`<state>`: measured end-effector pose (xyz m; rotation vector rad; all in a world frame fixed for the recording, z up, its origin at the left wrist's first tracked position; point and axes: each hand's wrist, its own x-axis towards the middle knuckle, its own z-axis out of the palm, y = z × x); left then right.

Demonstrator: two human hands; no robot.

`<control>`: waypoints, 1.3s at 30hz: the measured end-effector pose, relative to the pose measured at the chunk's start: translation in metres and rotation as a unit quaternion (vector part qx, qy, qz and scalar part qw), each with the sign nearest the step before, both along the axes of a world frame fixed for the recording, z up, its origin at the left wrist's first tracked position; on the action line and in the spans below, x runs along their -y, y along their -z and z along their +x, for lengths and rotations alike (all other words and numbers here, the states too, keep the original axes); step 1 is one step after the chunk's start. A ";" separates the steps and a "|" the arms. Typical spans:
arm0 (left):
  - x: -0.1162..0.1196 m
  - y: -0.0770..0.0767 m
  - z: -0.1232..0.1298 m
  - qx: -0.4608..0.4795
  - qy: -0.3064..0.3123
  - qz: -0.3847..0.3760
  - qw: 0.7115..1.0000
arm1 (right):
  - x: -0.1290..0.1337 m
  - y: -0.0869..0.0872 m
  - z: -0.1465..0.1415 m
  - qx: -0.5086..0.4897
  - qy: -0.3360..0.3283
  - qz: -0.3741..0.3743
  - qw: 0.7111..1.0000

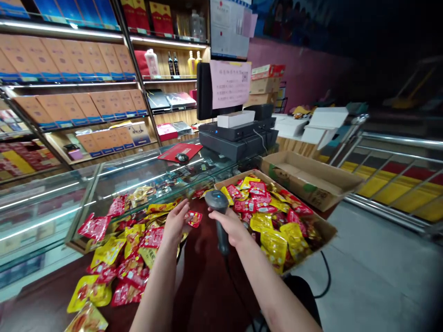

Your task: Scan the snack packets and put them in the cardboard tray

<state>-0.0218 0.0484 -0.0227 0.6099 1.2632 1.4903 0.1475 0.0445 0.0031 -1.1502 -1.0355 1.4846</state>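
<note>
My right hand [232, 227] is wrapped round the handle of a black handheld barcode scanner [216, 201], its head tilted up with a small blue light showing. A cable runs down from the scanner's handle. My left hand [176, 222] has its fingers stretched out, apart from the scanner. Right beside its thumb side is a small red snack packet [194, 219]; whether they touch is unclear. Left of that hand lies a loose pile of red and yellow snack packets [129, 258]. To the right of the scanner, a cardboard box [320, 246] holds more such packets [262, 222].
Behind the box stands an open cardboard carton [308, 193]. A glass display counter [86, 196] runs along the left, with a mouse [182, 157] on a red pad. A monitor [204, 92] with a pink sheet stands at the back. A metal railing [398, 140] is at right.
</note>
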 end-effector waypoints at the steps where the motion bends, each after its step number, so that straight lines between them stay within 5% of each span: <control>1: 0.001 0.005 -0.011 -0.035 -0.018 -0.002 0.999 | -0.006 0.006 -0.009 0.010 -0.017 -0.012 1.000; 4: 0.001 0.021 -0.034 -0.267 -0.029 0.029 0.963 | -0.028 0.027 -0.029 0.034 -0.043 -0.041 0.998; 8: -0.007 0.037 -0.043 -0.554 0.075 0.057 0.827 | -0.049 0.048 -0.043 0.038 -0.057 -0.085 0.994; 12: -0.013 0.050 -0.038 -0.625 0.183 0.026 0.758 | -0.053 0.050 -0.049 0.045 -0.072 -0.095 0.992; 17: -0.012 0.055 -0.036 -0.650 0.177 0.026 0.739 | -0.052 0.058 -0.050 0.078 -0.061 -0.070 0.993; 23: -0.011 0.043 -0.035 -0.618 0.144 0.064 0.770 | -0.052 0.063 -0.044 0.043 -0.008 -0.028 0.999; 30: -0.012 0.028 -0.026 -0.461 0.028 0.035 0.886 | -0.028 0.016 -0.027 -0.012 0.008 0.079 0.997; 35: -0.010 0.018 -0.002 -0.235 0.051 0.087 0.967 | -0.012 -0.003 -0.014 -0.027 -0.023 0.107 0.994; 39: -0.003 -0.007 0.014 -0.086 0.114 0.077 0.987 | -0.006 -0.017 0.000 0.013 -0.006 0.110 0.994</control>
